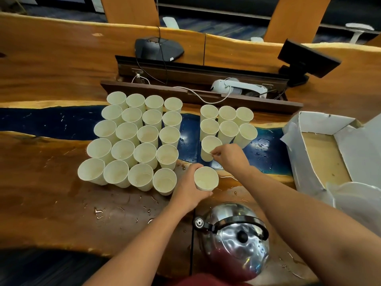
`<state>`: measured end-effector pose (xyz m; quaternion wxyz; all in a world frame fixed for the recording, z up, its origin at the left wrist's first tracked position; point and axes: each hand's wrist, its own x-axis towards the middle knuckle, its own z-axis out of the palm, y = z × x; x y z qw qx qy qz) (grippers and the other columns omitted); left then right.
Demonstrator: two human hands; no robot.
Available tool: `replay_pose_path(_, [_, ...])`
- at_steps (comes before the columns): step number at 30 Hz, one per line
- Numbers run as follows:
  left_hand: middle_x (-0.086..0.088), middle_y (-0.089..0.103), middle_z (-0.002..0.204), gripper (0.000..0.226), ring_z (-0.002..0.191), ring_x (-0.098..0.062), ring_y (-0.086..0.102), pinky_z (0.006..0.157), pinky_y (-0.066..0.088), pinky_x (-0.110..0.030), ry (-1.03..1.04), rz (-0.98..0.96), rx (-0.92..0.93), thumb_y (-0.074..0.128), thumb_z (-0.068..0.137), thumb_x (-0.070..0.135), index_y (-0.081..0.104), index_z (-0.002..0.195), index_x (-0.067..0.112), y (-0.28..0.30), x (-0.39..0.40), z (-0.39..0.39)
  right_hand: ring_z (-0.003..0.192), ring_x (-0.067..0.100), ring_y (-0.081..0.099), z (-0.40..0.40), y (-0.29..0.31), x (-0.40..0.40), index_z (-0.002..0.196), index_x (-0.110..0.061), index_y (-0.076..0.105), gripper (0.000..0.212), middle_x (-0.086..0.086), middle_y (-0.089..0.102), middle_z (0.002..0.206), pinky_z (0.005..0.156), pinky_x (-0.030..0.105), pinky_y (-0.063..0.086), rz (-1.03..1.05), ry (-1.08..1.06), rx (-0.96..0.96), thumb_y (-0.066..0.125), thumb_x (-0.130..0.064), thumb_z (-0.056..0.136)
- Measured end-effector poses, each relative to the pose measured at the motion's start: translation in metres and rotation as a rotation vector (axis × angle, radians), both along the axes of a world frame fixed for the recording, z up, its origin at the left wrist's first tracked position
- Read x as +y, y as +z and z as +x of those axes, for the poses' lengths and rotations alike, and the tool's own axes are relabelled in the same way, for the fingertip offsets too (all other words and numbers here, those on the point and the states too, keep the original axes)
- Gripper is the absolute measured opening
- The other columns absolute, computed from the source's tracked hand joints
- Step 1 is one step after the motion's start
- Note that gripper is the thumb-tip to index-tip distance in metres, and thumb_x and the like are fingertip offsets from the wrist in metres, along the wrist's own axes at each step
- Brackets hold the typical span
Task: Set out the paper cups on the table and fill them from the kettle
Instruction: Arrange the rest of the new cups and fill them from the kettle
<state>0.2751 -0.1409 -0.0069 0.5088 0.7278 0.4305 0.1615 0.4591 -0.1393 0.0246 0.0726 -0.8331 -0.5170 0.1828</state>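
- The left hand [188, 187] is gripping a stack of paper cups [205, 178] near the kettle [237, 242].
- The right hand [228, 156] is pinching the rim of a single cup [209, 147], standing in the right group of cups [227, 125].
- A larger block of cups [134, 139] is standing to the left on the wet wooden table [51, 203].

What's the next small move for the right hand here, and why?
Probably release the cup the right hand pinches at the rim, then pull another from the stack the left hand holds: it already stands third in the smaller group's left column.
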Motion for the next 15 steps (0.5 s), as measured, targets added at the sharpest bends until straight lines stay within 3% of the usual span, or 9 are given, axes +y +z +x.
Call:
replay_pose_path(6, [0.012,0.057,0.119,0.076,0.109,-0.008,0.054,0.093,0.044,-0.026,0.014,0.003,0.001,0.090,0.061,0.023,0.047,0.123,0.032,-0.005,-0.002,0.000,0.096,0.023,0.068,0.003,-0.003,0.017,0.122,-0.028,0.070,0.026,0.003,0.070,0.119,0.093,0.037,0.056,-0.071,-0.012,-0.040,0.063,-0.031,0.096])
replay_pose_path(10, [0.014,0.056,0.122,0.076,0.111,-0.006,0.052,0.092,0.039,-0.021,0.024,-0.027,-0.014,0.089,0.063,0.020,0.046,0.125,0.034,-0.004,-0.003,-0.001,0.114,0.024,0.064,-0.002,0.012,0.001,0.141,-0.035,0.051,0.058,-0.002,0.057,0.141,0.093,0.042,0.055,0.114,-0.022,-0.014,0.075,-0.030,0.088])
replay_pose_path(12, [0.013,0.054,0.125,0.078,0.113,-0.007,0.050,0.093,0.038,-0.022,0.021,-0.042,-0.017,0.089,0.065,0.020,0.044,0.127,0.036,-0.006,-0.003,0.000,0.110,0.020,0.063,-0.011,0.026,-0.014,0.142,-0.033,0.049,0.056,-0.002,0.054,0.143,0.093,0.041,0.056,0.263,-0.037,0.041,0.070,-0.037,0.090])
replay_pose_path(15, [0.010,0.053,0.131,0.082,0.119,-0.011,0.050,0.101,0.042,-0.031,0.041,-0.040,-0.009,0.089,0.067,0.024,0.041,0.133,0.035,-0.011,-0.006,0.003,0.093,0.013,0.061,-0.028,0.038,-0.047,0.131,-0.029,0.059,0.037,-0.002,0.063,0.121,0.084,0.035,0.054,0.348,-0.057,0.143,0.062,-0.039,0.095])
